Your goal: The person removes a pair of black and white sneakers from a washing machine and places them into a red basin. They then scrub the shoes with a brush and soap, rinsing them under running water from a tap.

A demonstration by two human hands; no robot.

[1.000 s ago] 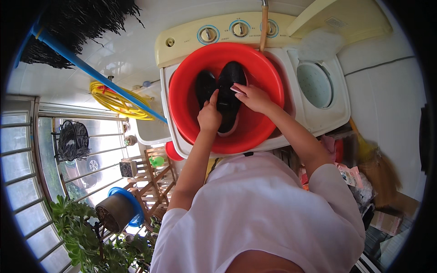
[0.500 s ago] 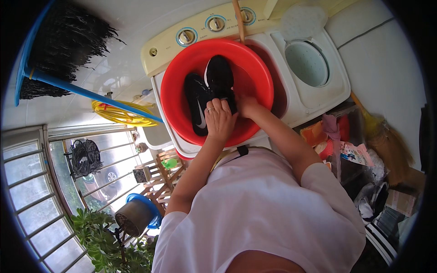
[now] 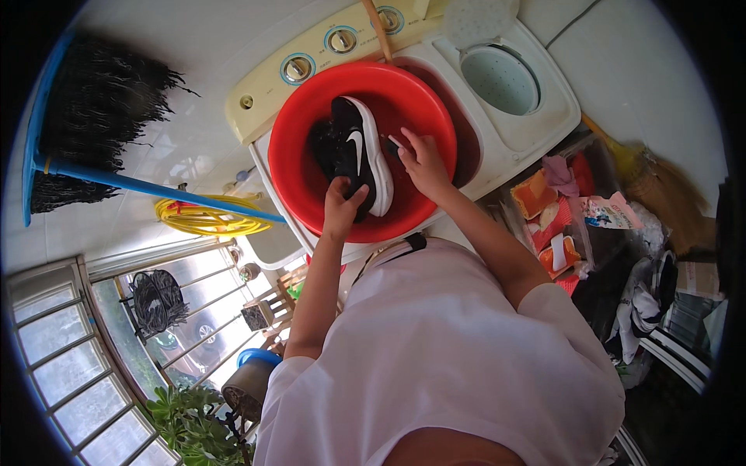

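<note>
Two hands: both work inside the red basin point(image 3: 291, 167), which sits on top of the washing machine point(image 3: 536, 128).
Left hand point(image 3: 339, 208): nearest; grip closed on the heel end of the black shoe point(image 3: 359, 159).
Right hand point(image 3: 422, 161): just right of the shoe; fingers curled, whether they hold anything cannot be told.
Shoe axis: long, running away from the left hand toward the basin's far rim, white sole facing right.
Beyond: washer control dials point(image 3: 298, 68).

Black shoe point(image 3: 356, 155) with white sole, tipped on its side, lying inside red basin point(image 3: 303, 182)
</note>
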